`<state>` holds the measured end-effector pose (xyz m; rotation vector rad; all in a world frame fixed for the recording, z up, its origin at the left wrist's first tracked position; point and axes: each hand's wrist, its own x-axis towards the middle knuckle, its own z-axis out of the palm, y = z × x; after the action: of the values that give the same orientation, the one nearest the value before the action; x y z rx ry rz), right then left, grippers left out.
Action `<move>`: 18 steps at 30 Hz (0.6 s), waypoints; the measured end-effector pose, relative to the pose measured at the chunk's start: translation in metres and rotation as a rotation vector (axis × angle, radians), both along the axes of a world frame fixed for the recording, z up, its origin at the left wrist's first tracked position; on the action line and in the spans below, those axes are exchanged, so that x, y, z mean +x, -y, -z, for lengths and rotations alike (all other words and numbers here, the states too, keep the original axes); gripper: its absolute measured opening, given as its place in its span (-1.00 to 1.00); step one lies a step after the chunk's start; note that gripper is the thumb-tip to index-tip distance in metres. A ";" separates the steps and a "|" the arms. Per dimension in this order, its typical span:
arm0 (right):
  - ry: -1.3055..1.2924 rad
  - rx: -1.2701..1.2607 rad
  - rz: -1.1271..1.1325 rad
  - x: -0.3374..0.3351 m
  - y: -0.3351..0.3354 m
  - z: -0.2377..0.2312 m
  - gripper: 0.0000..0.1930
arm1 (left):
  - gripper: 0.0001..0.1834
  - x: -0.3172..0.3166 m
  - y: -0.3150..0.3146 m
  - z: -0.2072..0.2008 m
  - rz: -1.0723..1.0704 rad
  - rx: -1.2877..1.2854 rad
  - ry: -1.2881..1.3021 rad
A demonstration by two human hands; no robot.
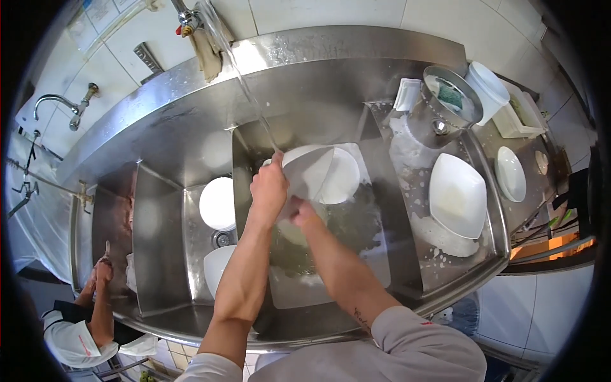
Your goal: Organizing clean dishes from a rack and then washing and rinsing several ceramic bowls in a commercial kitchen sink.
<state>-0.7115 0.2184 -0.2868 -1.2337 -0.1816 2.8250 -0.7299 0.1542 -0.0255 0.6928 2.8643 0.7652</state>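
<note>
My left hand is closed around the lower end of a clear hose that runs down from the wall tap. Just below it, my right hand is smeared by motion beside a white angular dish, and its fingers do not show clearly. A round white plate lies partly behind that dish. Both are in the sink basin, where cloudy water covers part of the bottom.
A round white dish and another white dish are in the left basin. On the foamy right drainboard stand a square white dish and a steel pot holding a green scouring pad. A co-worker's hands are at the far-left basin.
</note>
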 end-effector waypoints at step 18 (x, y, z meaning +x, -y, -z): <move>-0.672 1.029 -0.628 0.081 -0.135 -0.227 -0.43 | -0.73 0.037 0.063 -0.008 -0.039 1.067 -0.471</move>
<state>-0.6305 0.3536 -0.0597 0.0173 -1.8873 2.6016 -0.6934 0.0912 -0.0177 0.9830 2.6158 2.4634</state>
